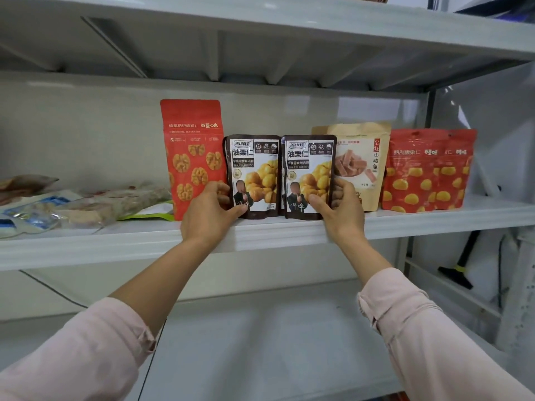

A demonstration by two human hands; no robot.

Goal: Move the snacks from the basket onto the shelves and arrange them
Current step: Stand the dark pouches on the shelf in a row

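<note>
Left hand: thumb laid across the lower front of the left chestnut pouch, fingers curled round its left edge and behind; a pinch grip on the pack. Right hand: thumb on the lower front of the right chestnut pouch, fingers wrapped round its right edge; gripping likewise.

Both dark pouches upright, side by side, inner edges touching or slightly overlapping, bases at the front lip of the middle shelf; whether they bear their own weight cannot be told.

Outward: tall red walnut bag just left, standing behind the left hand; tan hawthorn-strip bag just right, partly behind the right hand; two red chestnut bags beyond it, overlapping. Far left of the shelf, a loose heap of flat packets lying down. Lower shelf bare where visible; basket not in view.

Step, by judgement: arranging, squaring the pair into the row between walnut and hawthorn bags.

Next move calls for: pressing the bases flat, easing both pouches back from the lip in line with their neighbours; releasing slowly, since thin pouches are apt to tip forward; then the flat heap wants standing up.
</note>
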